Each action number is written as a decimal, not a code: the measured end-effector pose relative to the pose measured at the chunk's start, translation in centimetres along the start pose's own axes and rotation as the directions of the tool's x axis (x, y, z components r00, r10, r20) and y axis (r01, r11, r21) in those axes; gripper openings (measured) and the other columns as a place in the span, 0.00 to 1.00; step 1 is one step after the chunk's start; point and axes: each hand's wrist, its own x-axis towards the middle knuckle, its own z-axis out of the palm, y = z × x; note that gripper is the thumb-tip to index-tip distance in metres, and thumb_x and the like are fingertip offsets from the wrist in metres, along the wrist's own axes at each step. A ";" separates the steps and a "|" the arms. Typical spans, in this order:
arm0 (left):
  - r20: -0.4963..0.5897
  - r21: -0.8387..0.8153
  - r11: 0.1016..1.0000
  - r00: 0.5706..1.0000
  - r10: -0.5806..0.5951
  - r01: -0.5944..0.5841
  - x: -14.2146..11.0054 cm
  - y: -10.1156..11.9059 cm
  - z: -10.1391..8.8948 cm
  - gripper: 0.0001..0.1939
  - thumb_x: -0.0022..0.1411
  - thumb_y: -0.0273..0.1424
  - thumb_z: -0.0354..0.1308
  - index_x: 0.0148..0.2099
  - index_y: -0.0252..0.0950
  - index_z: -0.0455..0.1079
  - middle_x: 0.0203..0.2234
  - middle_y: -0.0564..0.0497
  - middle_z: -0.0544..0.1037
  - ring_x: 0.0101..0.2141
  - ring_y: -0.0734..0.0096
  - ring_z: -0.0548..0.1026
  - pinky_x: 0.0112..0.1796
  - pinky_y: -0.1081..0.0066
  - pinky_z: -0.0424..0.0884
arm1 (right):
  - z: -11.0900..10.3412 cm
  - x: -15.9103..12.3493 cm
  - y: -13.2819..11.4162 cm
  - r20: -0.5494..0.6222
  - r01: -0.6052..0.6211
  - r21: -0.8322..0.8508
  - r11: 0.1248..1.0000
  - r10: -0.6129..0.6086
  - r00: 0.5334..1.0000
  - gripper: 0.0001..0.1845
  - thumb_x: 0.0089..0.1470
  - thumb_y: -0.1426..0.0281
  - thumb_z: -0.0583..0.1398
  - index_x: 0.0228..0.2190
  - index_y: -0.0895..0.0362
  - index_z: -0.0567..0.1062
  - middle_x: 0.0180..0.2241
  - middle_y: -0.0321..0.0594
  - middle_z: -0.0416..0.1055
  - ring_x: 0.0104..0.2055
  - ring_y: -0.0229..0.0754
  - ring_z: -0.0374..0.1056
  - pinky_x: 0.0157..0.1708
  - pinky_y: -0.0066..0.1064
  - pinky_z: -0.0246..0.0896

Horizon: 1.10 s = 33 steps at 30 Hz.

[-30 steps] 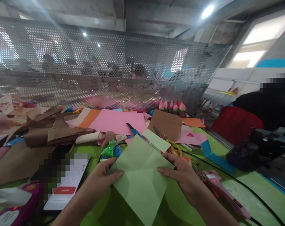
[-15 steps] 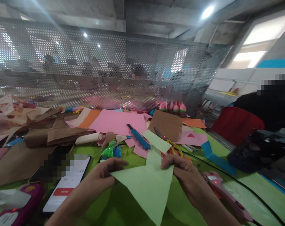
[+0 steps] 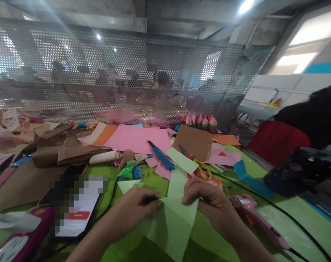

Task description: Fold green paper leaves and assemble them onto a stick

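A light green sheet of paper (image 3: 174,226), folded into a downward-pointing shape, is held just above the green table (image 3: 288,225). My left hand (image 3: 139,210) pinches its upper left edge with fingers closed. My right hand (image 3: 209,202) grips the upper right corner, fingers curled over the fold. The two hands are close together at the paper's top edge.
A phone (image 3: 76,213) lies left of my hands. A pink glue gun (image 3: 256,220) lies to the right. Behind are a blue utility knife (image 3: 161,156), yellow-handled scissors (image 3: 199,165), pink paper (image 3: 138,138), brown cardboard (image 3: 194,142) and a perforated metal screen (image 3: 127,72). A person in black sits at far right.
The flat square sheet has been folded into a triangle and then narrower. Both hands have moved inward along its top edge, closer to each other.
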 end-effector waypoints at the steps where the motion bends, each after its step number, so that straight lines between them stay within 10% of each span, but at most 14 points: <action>1: -0.018 0.009 1.000 1.000 0.000 0.000 0.2 -0.1 0.1 0.14 0.62 0.37 0.53 0.30 0.36 0.73 0.22 0.56 0.70 0.26 0.72 0.66 0.27 0.73 0.58 | 0.0 0.0 0.1 -0.023 -0.028 0.015 0.999 0.029 0.999 0.15 0.46 0.81 0.58 0.29 0.51 0.79 0.30 0.35 0.71 0.35 0.39 0.66 0.36 0.28 0.57; 5: -0.114 -0.018 0.999 0.993 -0.030 0.029 0.6 -0.1 0.2 0.14 0.60 0.37 0.53 0.26 0.35 0.69 0.20 0.57 0.63 0.25 0.73 0.62 0.26 0.73 0.55 | 0.2 -0.2 0.7 -0.201 -0.152 0.235 0.960 0.201 0.959 0.19 0.53 0.68 0.59 0.49 0.48 0.72 0.39 0.38 0.74 0.39 0.43 0.67 0.38 0.31 0.60; 10: -0.185 -0.182 0.982 0.979 -0.090 0.056 1.4 0.6 0.8 0.15 0.58 0.40 0.53 0.26 0.35 0.67 0.20 0.57 0.63 0.24 0.73 0.61 0.26 0.72 0.55 | 1.2 -0.2 1.1 -0.163 -0.204 0.530 0.823 0.335 0.928 0.21 0.53 0.59 0.61 0.48 0.50 0.72 0.44 0.41 0.75 0.43 0.48 0.70 0.42 0.37 0.63; 24: -0.177 -0.259 0.966 0.983 -0.043 -0.004 1.6 -1.3 3.1 0.18 0.56 0.45 0.54 0.24 0.36 0.62 0.19 0.56 0.61 0.24 0.72 0.60 0.26 0.73 0.57 | 3.2 0.0 1.6 0.024 -0.379 0.559 0.738 0.442 0.896 0.18 0.39 0.64 0.71 0.33 0.59 0.78 0.27 0.39 0.77 0.29 0.44 0.72 0.33 0.35 0.67; 33: -0.053 -0.123 0.992 0.998 -0.034 0.027 1.2 -1.8 3.5 0.17 0.58 0.42 0.51 0.23 0.37 0.56 0.20 0.57 0.56 0.24 0.73 0.57 0.26 0.72 0.53 | 2.6 0.2 1.5 -0.181 -0.326 0.482 0.813 0.456 0.871 0.15 0.35 0.65 0.72 0.26 0.57 0.77 0.21 0.32 0.70 0.23 0.36 0.64 0.24 0.26 0.59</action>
